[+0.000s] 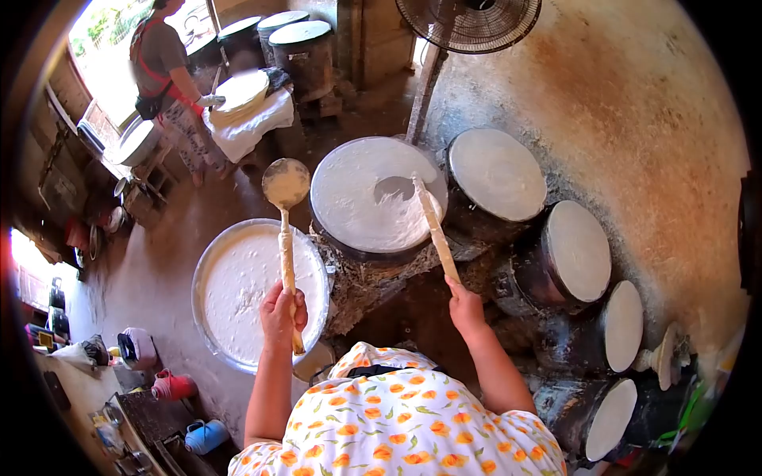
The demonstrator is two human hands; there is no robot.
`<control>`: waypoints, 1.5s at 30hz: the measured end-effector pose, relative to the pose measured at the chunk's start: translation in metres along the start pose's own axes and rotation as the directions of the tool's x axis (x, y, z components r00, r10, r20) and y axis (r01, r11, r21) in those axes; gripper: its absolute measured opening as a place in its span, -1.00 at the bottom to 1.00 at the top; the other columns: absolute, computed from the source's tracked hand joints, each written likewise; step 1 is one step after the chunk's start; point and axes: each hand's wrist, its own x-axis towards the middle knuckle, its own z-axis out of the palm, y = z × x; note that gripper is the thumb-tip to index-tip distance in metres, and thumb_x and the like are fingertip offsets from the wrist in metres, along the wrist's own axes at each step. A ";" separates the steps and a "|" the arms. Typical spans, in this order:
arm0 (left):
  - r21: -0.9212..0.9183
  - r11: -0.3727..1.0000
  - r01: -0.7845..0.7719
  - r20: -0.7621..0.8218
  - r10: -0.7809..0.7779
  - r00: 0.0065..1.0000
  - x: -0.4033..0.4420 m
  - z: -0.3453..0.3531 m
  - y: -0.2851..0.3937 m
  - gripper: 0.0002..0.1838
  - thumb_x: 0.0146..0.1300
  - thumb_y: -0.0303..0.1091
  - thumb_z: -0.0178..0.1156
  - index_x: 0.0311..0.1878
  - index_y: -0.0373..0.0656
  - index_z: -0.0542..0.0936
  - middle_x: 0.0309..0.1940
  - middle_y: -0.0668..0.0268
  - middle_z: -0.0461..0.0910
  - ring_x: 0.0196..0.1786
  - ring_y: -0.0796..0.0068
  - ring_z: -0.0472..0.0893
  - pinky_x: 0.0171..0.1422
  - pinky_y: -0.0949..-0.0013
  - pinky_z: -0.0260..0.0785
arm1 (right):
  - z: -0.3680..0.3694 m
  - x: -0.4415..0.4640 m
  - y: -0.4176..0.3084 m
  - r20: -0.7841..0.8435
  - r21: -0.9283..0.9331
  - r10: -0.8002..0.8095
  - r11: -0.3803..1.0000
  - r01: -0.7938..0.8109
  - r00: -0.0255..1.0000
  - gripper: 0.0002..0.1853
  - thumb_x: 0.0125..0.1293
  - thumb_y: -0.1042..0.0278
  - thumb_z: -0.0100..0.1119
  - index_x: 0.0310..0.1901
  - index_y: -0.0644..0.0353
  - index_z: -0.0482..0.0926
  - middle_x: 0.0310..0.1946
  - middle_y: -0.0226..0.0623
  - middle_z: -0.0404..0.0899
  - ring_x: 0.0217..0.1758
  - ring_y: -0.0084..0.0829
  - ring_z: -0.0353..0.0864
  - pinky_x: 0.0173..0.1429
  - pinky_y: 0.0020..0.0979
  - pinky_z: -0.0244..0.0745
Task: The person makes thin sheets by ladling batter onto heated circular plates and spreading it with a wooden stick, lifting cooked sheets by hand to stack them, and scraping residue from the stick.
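My left hand [283,312] is closed around the pale handle of a ladle [286,186]. The ladle's round bowl, coated in cream-coloured residue, is held just beyond a wide metal basin [198,317] of lumpy white liquid. In my right hand [467,305] is a long wooden-handled tool [436,230], its far end smeared white. That end lies over the white round top of a large drum-like pot [349,186]. Beside it a grey rounded patch shows in the white layer; I cannot tell whether it is the tool's blade or bare surface.
Several dark drums with white tops, such as one drum [496,174], curve round to the right. A fan [476,20] hangs at the top. A co-worker [163,79] stands at the back left by a cloth-covered stack [250,123]. Red [175,385] and blue jugs [206,437] sit lower left.
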 end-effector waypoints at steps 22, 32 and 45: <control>0.037 0.996 -0.079 -0.113 0.082 0.990 0.009 0.048 0.000 -0.79 0.37 -0.37 -0.08 -0.06 -0.29 0.42 -0.56 0.33 0.42 -0.79 0.63 0.30 -0.81 0.55 0.14 | -0.013 0.071 0.090 0.112 -0.159 -0.104 0.980 0.121 0.988 -0.55 0.22 0.50 -0.06 0.05 -0.27 0.58 -0.56 0.03 0.48 -0.47 0.06 0.51 -0.33 -0.02 0.44; 0.062 0.993 -0.097 -0.178 0.106 0.978 -0.006 0.056 0.006 -0.76 0.39 -0.33 -0.05 0.00 -0.27 0.41 -0.55 0.34 0.42 -0.76 0.66 0.31 -0.78 0.59 0.16 | -0.023 0.167 0.045 0.151 0.196 -0.073 0.980 0.043 0.986 -0.50 0.19 0.57 -0.09 0.16 -0.09 0.50 -0.03 -0.05 0.55 0.01 -0.08 0.56 0.00 -0.28 0.51; 0.028 0.999 -0.042 -0.106 0.044 0.993 -0.003 0.065 0.000 -0.76 0.39 -0.33 -0.05 0.00 -0.28 0.41 -0.56 0.32 0.42 -0.78 0.64 0.30 -0.79 0.57 0.15 | -0.013 0.124 0.041 0.075 0.301 -0.036 0.954 0.011 0.997 -0.38 0.11 0.64 -0.13 0.25 -0.03 0.41 0.07 -0.02 0.51 0.14 -0.15 0.52 0.12 -0.31 0.44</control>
